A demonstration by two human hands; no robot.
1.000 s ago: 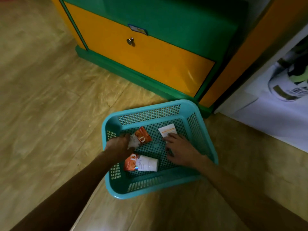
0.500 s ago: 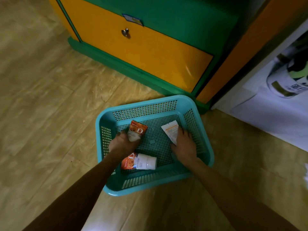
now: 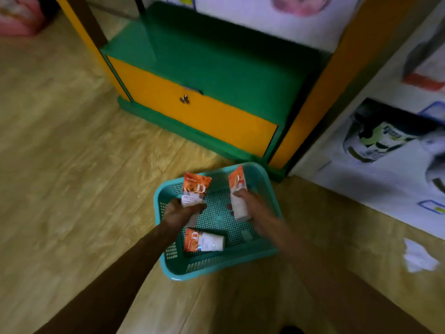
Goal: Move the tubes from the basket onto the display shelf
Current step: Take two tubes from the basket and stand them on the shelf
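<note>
A teal plastic basket point(image 3: 271, 189) sits on the wooden floor in front of the display shelf point(image 3: 216, 59), a green and orange unit with a green ledge. My left hand point(image 3: 179, 213) grips an orange and white tube point(image 3: 195, 189), held upright above the basket's left side. Over the right side of the basket, my right hand point(image 3: 252, 206) holds a second orange and white tube point(image 3: 237, 191), crimped end up. A third tube point(image 3: 203, 241) lies flat on the basket floor near the front.
The shelf's lower front is an orange drawer with a metal knob point(image 3: 184, 99). A printed banner point(image 3: 385, 145) lies on the floor at the right, with a scrap of white paper point(image 3: 419, 259) near it. Something pink point(image 3: 16, 18) sits far left.
Both hands have closed on tubes and lifted them off the basket floor. The view has tilted up, showing the shelf's green ledge.
</note>
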